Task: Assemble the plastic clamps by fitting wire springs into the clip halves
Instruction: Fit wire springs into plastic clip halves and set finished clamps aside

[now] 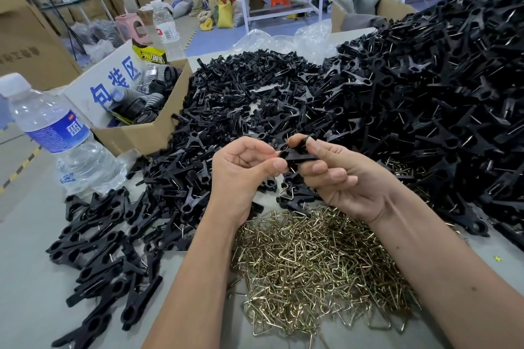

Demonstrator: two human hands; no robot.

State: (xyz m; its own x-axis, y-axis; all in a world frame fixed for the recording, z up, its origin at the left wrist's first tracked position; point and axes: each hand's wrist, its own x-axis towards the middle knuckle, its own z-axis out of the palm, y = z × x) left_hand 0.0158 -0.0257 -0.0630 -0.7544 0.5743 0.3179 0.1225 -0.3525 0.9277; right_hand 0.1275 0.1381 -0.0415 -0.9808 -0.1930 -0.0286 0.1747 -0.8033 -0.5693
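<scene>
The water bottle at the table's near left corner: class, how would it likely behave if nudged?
The water bottle stands upright and tall on a narrow base, so a push near its cap would probably tip it. Its walls look thin and clear, so it likely dents when squeezed. Being round, it would probably roll once down.

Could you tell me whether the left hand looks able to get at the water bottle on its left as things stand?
Probably not right away: the left hand is pinching the black clamp together with the right hand. The water bottle itself stands unobstructed.
</scene>
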